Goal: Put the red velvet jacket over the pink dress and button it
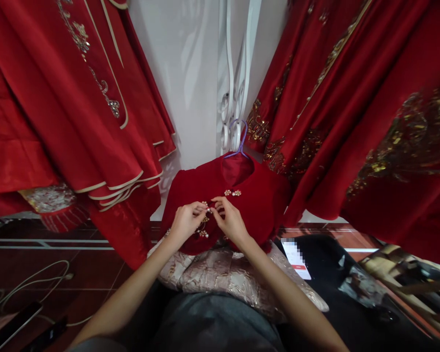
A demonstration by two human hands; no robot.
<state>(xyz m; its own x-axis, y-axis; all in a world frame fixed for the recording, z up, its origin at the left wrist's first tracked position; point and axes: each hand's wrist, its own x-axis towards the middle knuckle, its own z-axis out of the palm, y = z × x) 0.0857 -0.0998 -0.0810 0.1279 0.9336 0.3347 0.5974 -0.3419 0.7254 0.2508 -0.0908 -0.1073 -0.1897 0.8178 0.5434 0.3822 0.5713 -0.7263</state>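
Observation:
A dark red velvet jacket (198, 183) hangs from a purple hanger (242, 146) in front of me, its lower part over a shiny pale cushion (220, 274). At its front, my left hand (188, 220) and my right hand (229, 217) meet with pinched fingers on a small pearl clasp (209, 210). Fingertips partly cover it, so I cannot tell whether its halves are joined. Just above sits another gold-and-pearl clasp (232, 193) at the collar. Beside my left hand, a further pearl clasp (203, 233) shows lower on the jacket.
Long red garments with embroidery hang at the left (106, 137) and right (337, 122). A white scrolled metal stand (229, 98) holds the hanger. To the right lie a phone (296, 259) and a crumpled clear plastic bag (363, 288). White cables (33, 281) run over the floor at left.

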